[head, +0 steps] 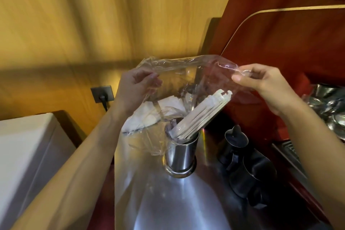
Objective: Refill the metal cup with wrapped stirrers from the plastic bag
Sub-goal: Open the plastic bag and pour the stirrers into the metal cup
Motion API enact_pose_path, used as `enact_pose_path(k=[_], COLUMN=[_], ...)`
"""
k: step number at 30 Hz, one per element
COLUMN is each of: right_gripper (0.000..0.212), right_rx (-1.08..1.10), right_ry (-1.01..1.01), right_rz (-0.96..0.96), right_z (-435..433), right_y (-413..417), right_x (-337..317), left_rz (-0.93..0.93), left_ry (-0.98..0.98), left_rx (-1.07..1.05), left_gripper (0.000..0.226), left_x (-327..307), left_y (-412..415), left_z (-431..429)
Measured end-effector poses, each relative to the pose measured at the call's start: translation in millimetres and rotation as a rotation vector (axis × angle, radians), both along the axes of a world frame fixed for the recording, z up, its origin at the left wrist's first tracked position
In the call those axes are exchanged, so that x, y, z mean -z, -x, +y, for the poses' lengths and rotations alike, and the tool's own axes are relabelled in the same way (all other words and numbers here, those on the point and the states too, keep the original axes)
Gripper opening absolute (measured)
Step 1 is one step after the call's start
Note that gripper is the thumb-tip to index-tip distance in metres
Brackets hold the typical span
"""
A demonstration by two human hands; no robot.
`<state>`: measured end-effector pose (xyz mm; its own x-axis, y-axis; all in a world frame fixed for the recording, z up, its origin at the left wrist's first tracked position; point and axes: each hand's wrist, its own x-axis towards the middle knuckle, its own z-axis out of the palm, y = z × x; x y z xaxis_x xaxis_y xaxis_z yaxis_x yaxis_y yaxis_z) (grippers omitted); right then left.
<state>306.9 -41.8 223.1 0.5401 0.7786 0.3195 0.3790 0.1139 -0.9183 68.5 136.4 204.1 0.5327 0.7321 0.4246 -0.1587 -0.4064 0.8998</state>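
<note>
A shiny metal cup (180, 157) stands upright on a steel counter (168, 201). A bundle of paper-wrapped stirrers (201, 115) leans to the right out of the cup's mouth. Above and around it hangs a clear plastic bag (179, 73), turned mouth down over the cup, with the stirrers still inside the film. My left hand (136, 89) pinches the bag's left corner. My right hand (265, 82) pinches its right corner, higher up. Some white paper (147, 115) shows through the bag behind the cup.
Two dark pitchers (248, 166) stand right of the cup. Steel dishes (332, 104) lie at the far right. A red curved panel (280, 33) rises behind them. A wall socket with a plug (102, 94) is at the left, above a white box (24, 149).
</note>
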Motion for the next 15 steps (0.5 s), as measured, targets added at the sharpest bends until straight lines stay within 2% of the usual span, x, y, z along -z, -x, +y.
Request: enact_pose_path(k=[3,5,7,11,15], right_gripper=[0.038,0.033,0.022,0.003,0.016], right_rx=[-0.041,-0.066,-0.089,0.004,0.027], right_ry=[-0.093,-0.093,-0.044,-0.117,-0.22], right_rz=[0.205,0.275,0.257,0.265,0.165], right_z=[-1,0,1,8,15], right_y=[-2,1,7,16,18], right_x=[11,19,29,27,-1], left_rz=[-0.02,-0.035,-0.032,-0.015,-0.028], left_ry=[0.024,0.049,0.058,0.016,0.002], left_rx=[0.001,0.011,0.01,0.004,-0.032], left_gripper=[0.022,0.023,0.021,0.013,0.009], left_x=[2,5,8,8,-3], left_y=[2,2,4,6,7], left_z=[1,3,4,6,12])
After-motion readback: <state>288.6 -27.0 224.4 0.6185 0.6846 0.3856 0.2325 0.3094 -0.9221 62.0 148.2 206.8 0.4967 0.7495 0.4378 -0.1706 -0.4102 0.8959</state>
